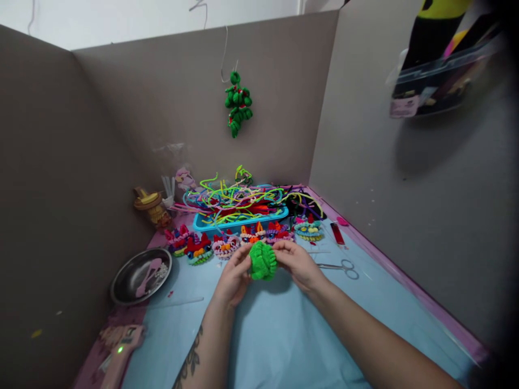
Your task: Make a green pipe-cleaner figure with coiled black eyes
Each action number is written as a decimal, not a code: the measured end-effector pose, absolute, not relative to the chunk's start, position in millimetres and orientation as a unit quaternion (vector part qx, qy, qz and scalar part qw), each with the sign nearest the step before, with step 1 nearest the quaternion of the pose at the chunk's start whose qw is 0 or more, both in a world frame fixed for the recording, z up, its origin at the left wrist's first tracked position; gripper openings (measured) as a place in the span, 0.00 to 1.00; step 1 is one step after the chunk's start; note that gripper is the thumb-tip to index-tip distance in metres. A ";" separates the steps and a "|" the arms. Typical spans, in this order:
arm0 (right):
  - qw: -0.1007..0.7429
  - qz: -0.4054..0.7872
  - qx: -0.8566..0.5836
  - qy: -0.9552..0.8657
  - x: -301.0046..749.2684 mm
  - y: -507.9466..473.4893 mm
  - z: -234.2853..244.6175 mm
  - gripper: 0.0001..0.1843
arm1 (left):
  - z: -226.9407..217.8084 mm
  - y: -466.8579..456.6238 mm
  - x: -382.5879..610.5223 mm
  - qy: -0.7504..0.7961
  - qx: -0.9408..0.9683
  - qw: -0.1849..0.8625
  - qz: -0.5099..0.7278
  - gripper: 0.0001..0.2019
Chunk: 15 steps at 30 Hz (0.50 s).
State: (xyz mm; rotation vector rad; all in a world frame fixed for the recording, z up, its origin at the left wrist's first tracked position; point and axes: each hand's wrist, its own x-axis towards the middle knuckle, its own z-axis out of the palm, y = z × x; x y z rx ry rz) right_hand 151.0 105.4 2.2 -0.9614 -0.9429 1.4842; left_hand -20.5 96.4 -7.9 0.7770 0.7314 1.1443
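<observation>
A fuzzy green coil [263, 261] of chenille stems, round and ribbed like a small pumpkin, sits just above the middle of the desk [284, 335], pinched between both hands. The left hand [234, 278] closes on its left side, fingers [244, 255] curled against the plush ridges. The right hand [298, 263] grips the opposite side, its fingers [284, 247] bent over the top edge. The desk wears a smooth pale-blue sheet with a pink border.

Behind the coil, a row of small finished figures [227, 243] stands side by side, each a tight spiral of striped, fluffy stems with red or pink peaks. Behind those, a shallow blue plastic tray [239, 222] overflows with a loose tangle of stems [239, 197] in neon yellow, green, red and purple.

To the left lies a round, shiny metal bowl [140, 274] with a pink shape and small pale bits inside. A pink glue gun [121, 346] lies near the front-left corner, a green light glowing on it. Thin steel scissors [343, 266] lie flat to the right of the hands, and a small red stick [337, 233] rests beyond them.

Matte grey-brown cardboard walls [81, 162] enclose the desk on three sides. A knobbly green chenille ornament [238, 104] hangs from a wire hook on the back wall.
</observation>
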 end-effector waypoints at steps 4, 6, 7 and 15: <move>0.378 0.669 -0.412 -0.490 157.8 105.3 -1.7 0.12 | -3.0 102.1 -38.1 0.455 0.390 0.652 0.464 0.21; 0.282 0.646 -0.427 -0.567 161.3 105.2 -6.9 0.09 | -5.8 105.8 -45.1 0.517 0.451 0.575 0.446 0.23; 0.247 0.628 -0.438 -0.594 162.7 105.4 -10.0 0.07 | -8.3 107.8 -47.7 0.544 0.491 0.519 0.440 0.23; 0.264 0.504 -0.494 -0.657 166.8 113.6 -19.7 0.06 | -8.1 113.5 -69.7 0.586 0.539 0.433 0.422 0.14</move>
